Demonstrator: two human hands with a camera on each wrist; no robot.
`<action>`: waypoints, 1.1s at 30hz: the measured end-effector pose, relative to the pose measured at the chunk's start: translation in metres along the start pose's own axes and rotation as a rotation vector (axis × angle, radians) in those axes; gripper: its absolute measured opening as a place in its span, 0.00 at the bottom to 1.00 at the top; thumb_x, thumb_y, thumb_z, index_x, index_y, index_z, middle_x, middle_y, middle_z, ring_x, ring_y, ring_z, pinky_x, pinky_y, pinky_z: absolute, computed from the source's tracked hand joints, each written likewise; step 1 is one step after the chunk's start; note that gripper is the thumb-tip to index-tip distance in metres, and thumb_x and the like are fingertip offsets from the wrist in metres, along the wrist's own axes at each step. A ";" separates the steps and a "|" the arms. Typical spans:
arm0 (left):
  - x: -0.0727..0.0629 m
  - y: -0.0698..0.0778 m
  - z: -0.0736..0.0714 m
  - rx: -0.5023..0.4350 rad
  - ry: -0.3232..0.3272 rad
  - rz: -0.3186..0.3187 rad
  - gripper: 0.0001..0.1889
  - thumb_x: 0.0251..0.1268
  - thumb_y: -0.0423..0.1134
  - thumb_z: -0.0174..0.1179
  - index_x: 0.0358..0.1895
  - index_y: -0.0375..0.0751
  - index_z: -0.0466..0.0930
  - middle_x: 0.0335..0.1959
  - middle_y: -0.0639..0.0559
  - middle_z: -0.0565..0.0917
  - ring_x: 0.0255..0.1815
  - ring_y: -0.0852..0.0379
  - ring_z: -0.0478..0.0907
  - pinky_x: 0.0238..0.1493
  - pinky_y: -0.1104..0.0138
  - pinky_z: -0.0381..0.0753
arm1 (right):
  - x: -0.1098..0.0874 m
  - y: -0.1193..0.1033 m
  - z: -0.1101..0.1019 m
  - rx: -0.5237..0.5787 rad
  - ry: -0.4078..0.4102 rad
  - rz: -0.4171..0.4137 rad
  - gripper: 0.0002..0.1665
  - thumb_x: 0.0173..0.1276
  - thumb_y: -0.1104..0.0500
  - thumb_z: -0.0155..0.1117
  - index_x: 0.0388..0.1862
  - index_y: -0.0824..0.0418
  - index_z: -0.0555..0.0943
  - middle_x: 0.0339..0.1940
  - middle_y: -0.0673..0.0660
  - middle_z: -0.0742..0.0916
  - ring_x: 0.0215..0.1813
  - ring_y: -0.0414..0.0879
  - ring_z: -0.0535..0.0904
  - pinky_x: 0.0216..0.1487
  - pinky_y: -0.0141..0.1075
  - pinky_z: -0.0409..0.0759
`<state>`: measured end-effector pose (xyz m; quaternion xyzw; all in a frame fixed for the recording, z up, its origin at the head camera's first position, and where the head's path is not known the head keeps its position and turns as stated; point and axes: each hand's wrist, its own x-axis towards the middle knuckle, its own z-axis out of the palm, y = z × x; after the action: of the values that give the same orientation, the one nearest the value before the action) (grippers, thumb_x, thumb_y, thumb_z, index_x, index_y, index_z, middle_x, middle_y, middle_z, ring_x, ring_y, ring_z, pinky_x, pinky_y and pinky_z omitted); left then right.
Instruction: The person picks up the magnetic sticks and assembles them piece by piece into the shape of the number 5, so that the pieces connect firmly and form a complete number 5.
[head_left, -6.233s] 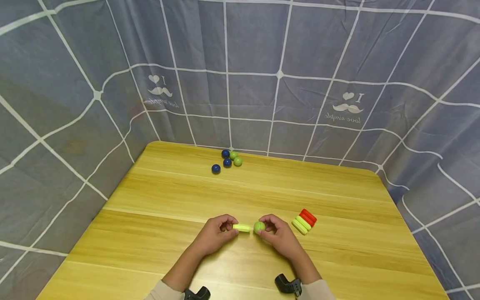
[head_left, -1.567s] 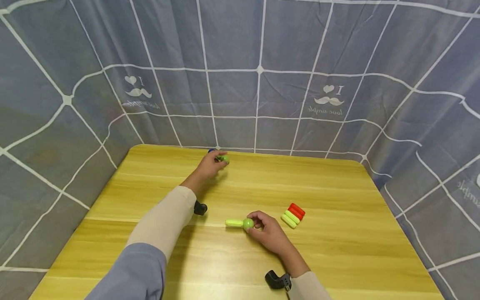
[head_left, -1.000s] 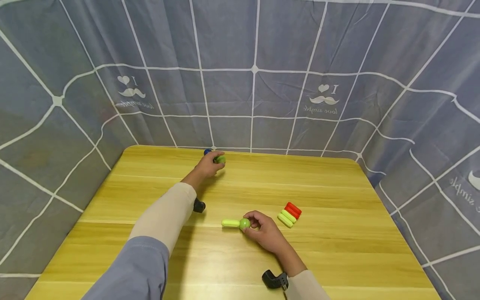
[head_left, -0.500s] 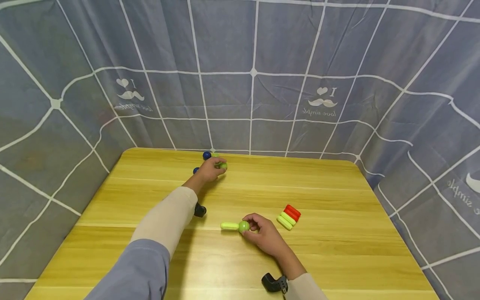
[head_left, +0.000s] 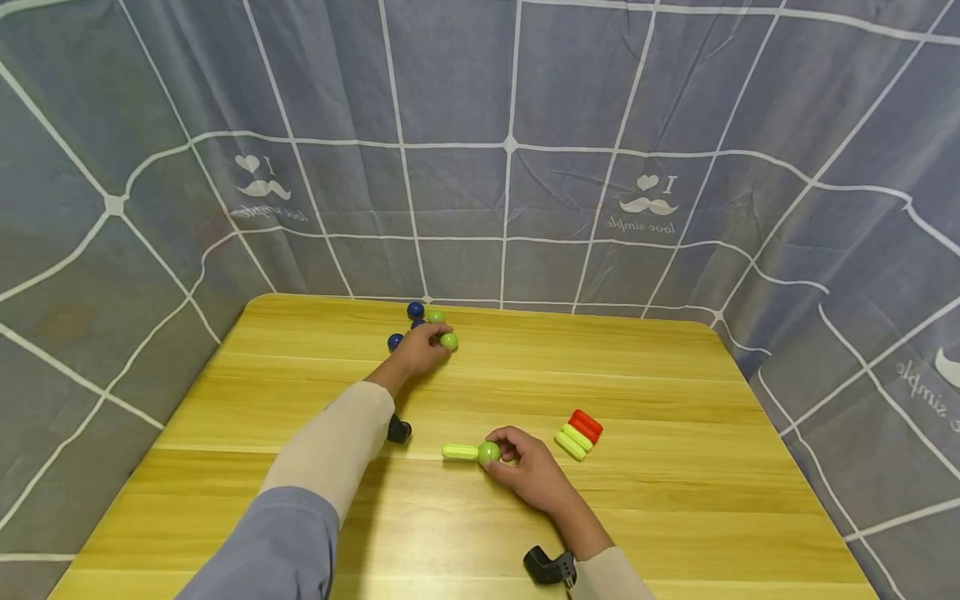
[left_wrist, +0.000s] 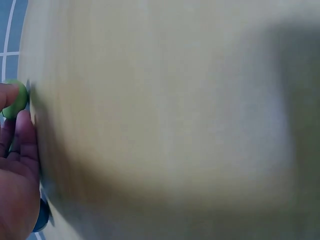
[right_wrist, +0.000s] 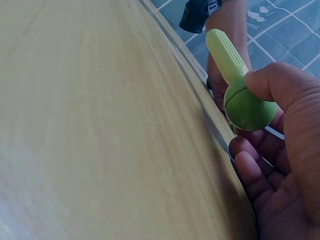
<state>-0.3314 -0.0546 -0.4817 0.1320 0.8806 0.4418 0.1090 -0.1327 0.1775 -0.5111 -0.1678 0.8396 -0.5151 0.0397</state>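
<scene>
At the far side of the table, my left hand (head_left: pixel 422 350) pinches a green ball (head_left: pixel 449 342) between thumb and fingers. The same ball (left_wrist: pixel 18 102) shows at the edge of the left wrist view. Nearer the front, my right hand (head_left: pixel 531 471) holds another green ball (head_left: pixel 489 452) with its thumb and fingertips. From that ball a yellow-green ribbed stick (head_left: pixel 460 452) points left; ball and stick (right_wrist: pixel 226 56) look joined end to end in the right wrist view. A third green ball (head_left: pixel 436 317) lies just behind my left hand.
Blue balls (head_left: pixel 415 310) lie around the left hand, one partly hidden by it. Right of my right hand, red sticks (head_left: pixel 587 425) and yellow-green sticks (head_left: pixel 573 442) lie side by side on the wooden table (head_left: pixel 675 500). A grey curtain (head_left: pixel 465 192) hangs behind the table.
Earlier my left hand held the stick apart from the ball; now they are joined. My left hand reached to the far balls and has drawn one green ball slightly nearer.
</scene>
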 end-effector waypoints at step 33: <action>-0.037 -0.020 0.000 -0.020 -0.014 0.097 0.22 0.64 0.36 0.67 0.60 0.38 0.75 0.45 0.46 0.77 0.39 0.53 0.72 0.44 0.62 0.73 | 0.000 -0.002 0.003 -0.011 0.003 -0.008 0.14 0.66 0.60 0.69 0.49 0.55 0.80 0.39 0.48 0.82 0.40 0.43 0.77 0.43 0.34 0.77</action>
<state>-0.2994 -0.0782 -0.4953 0.1766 0.8680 0.4544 0.0946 -0.1311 0.1740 -0.5112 -0.1706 0.8418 -0.5109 0.0358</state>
